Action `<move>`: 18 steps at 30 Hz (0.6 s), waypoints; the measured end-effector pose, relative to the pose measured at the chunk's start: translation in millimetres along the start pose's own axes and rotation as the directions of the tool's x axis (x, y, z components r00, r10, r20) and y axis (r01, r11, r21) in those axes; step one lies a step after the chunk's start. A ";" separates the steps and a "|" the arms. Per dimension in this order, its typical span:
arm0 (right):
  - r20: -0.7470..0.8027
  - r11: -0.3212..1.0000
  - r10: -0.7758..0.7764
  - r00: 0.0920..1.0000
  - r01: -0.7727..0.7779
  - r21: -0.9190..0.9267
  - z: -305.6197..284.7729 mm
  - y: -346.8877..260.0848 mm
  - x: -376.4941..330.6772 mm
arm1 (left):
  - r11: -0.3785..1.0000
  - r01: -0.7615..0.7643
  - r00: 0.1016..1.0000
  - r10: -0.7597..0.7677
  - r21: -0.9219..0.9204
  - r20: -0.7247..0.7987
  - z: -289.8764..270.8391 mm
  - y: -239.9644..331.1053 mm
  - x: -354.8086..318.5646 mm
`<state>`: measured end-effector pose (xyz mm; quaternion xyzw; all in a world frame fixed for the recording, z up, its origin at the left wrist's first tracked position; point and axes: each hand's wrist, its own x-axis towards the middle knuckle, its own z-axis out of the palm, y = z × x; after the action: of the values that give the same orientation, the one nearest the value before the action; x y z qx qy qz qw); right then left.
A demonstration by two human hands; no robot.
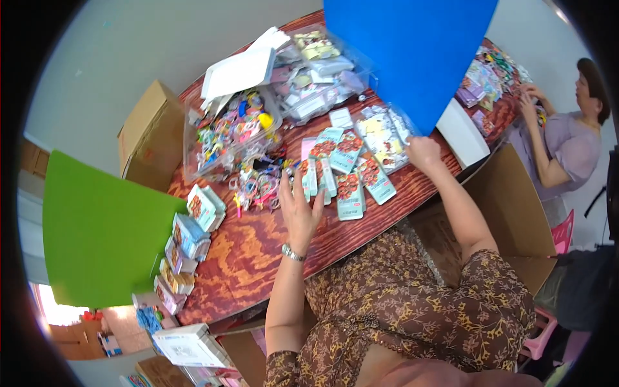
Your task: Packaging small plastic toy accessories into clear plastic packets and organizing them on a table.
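Fingers [286, 189] splay empty on the left hand [300, 216], the right hand [425, 155] curls by white packets [382, 138], hold unclear, mint cards [376, 180] between, likely for reach.

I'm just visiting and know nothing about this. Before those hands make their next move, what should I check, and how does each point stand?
1. Left hand free: ok; spread open, nothing visibly held.
2. Right hand free: cannot tell; it is at the yellow-and-white pieces, its grip unclear.
3. Mint-green packs between the hands: ok.
4. Packs in a neat stack: not ok; they overlap at differing angles.
5. Colourful trinkets all inside the clear bin: not ok; some lie outside.
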<state>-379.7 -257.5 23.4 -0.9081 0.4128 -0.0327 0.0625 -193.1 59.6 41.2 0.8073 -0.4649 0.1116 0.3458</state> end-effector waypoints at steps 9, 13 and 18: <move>-0.215 0.998 -0.047 0.975 0.037 -0.050 22.6 -1.0 11.3 | 0.994 -0.091 0.995 0.094 -0.067 0.045 -1.8 13.9 -25.7; -0.489 0.994 -0.082 0.869 0.107 0.023 -4.2 -6.5 -0.3 | 0.959 0.056 0.998 -0.042 -0.277 0.056 -3.4 16.9 -28.8; -0.488 0.953 -0.176 0.855 0.272 0.133 -42.8 -24.4 -32.6 | 0.417 0.473 0.870 -0.364 -0.776 0.334 -7.3 24.3 -14.2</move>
<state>-387.7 -220.8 68.9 -0.9040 0.3013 -0.3000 0.0458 -220.0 66.0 50.5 0.6345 -0.2623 -0.2607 0.6788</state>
